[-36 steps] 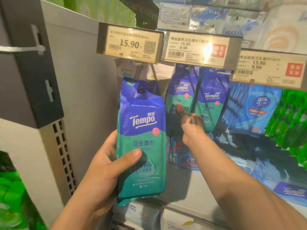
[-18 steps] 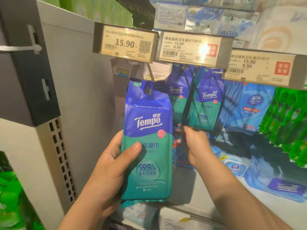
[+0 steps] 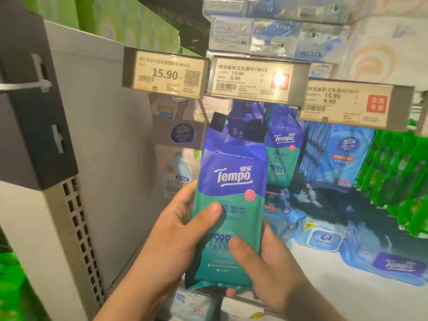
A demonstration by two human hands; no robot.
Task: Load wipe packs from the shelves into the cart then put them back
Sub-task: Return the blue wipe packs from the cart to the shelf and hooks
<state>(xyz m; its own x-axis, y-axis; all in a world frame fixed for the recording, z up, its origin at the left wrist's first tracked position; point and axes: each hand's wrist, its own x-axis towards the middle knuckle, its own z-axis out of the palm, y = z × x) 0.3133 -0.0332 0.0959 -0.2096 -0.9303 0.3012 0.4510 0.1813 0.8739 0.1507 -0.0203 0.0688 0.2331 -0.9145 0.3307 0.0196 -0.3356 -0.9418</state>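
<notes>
- Both hands are gripping one Tempo wipe pack [image 3: 229, 205] in the head view, holding it upright in front of the shelf's hanging rows.
- That pack is showing as a soft, glossy plastic pouch, blue-violet above and teal below, its crimped top edge tilting slightly left.
- Left hand [image 3: 178, 235] is wrapping the pack's left edge, its thumb pressing flat across the teal front while the remaining fingers are hiding behind the pouch.
- Right hand [image 3: 273, 272] is cupping the lower right corner, thumb lying on the front and one fingertip peeking out under the bottom seam.
- More hanging Tempo packs [image 3: 281, 144] are dangling just behind, partly covered by the held one.
- Three price tags [image 3: 257, 78] in clear plastic holders are lining the rail above; glare is washing out the middle tag's red stamp.
- Blue Vinda packs [image 3: 342, 154] and green packs [image 3: 398, 181] are hanging to the right, blurring toward the frame edge.
- Flat packs are lying on the white shelf [image 3: 347, 295] below.
</notes>
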